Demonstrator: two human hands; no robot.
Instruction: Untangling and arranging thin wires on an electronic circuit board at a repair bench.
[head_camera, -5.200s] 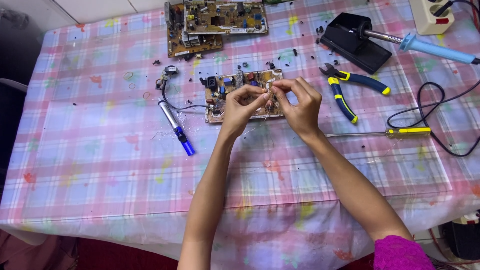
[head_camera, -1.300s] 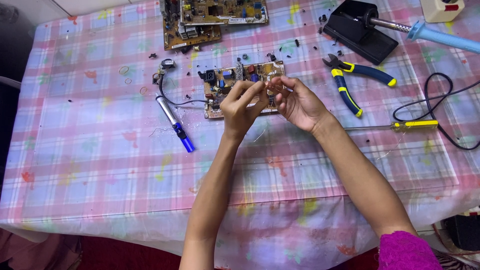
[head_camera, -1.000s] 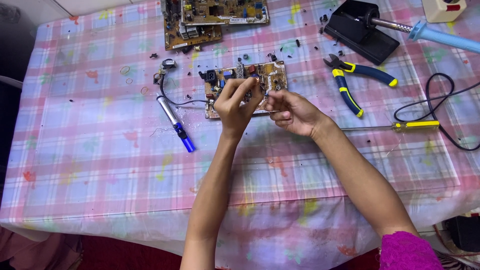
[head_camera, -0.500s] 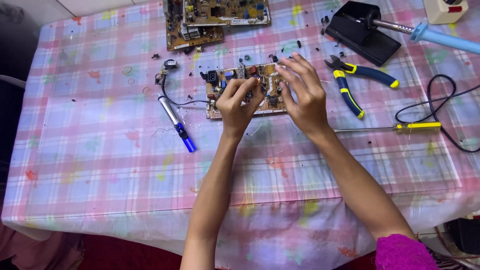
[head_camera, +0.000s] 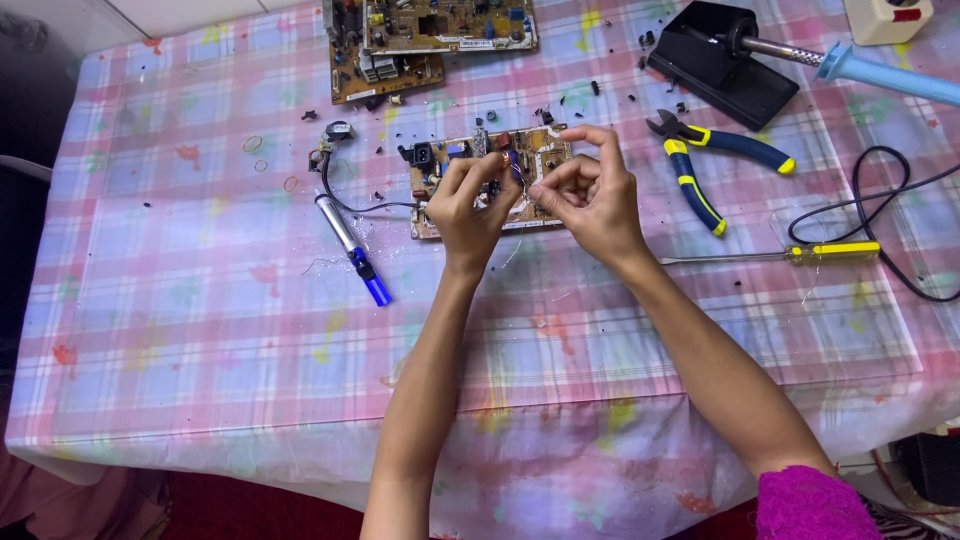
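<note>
Over the circuit board: left hand and right hand pinching one tiny part, apparently for steadiness.

Three circuit boards, one pliers, one screwdriver, two hands.

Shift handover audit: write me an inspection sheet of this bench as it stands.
Surface: table under a pink plaid cloth, dotted with small dark bits.
Job's things: circuit board lying flat, under both hands.
Clutter: two more boards, pliers, screwdriver, blue-tipped pen tool, soldering iron in black stand.
Grippers: left hand and right hand pinch at something small over the board; what exactly, cannot tell.
Cables: black cord looped at right.
Surroundings: nothing seen clearly.
</note>
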